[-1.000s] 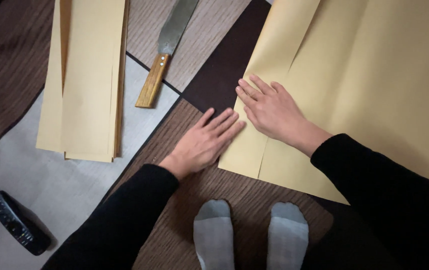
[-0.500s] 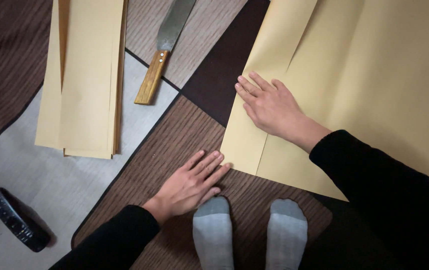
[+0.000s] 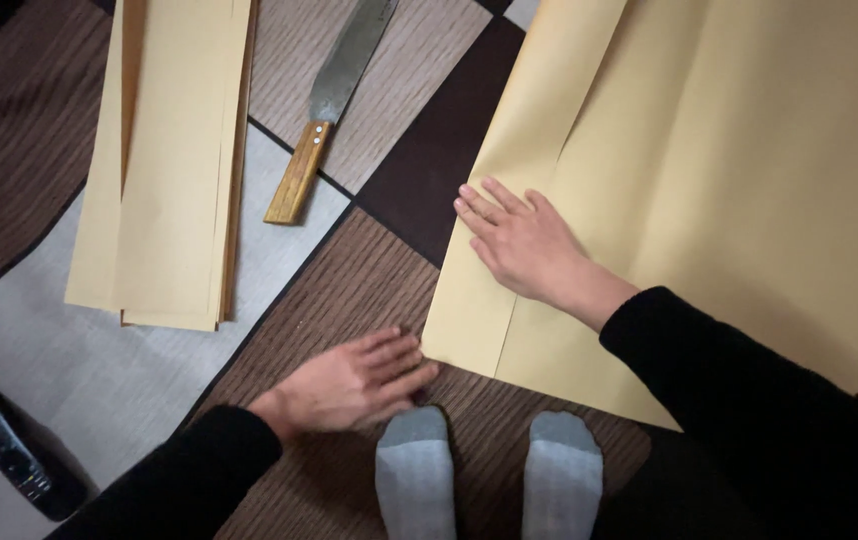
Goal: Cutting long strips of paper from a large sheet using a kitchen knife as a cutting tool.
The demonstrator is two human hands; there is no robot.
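Left hand [image 3: 349, 385]: slid back off the paper — now flat on the floor by its corner, open, holding nothing.
Right hand [image 3: 519, 240]: open, still pressing the big yellow paper [image 3: 729, 200] — fold stays pinned.

I see no packages, labels, signs or screens anywhere in my view; the floor in front of me carries nothing of that kind, near or far, left or right
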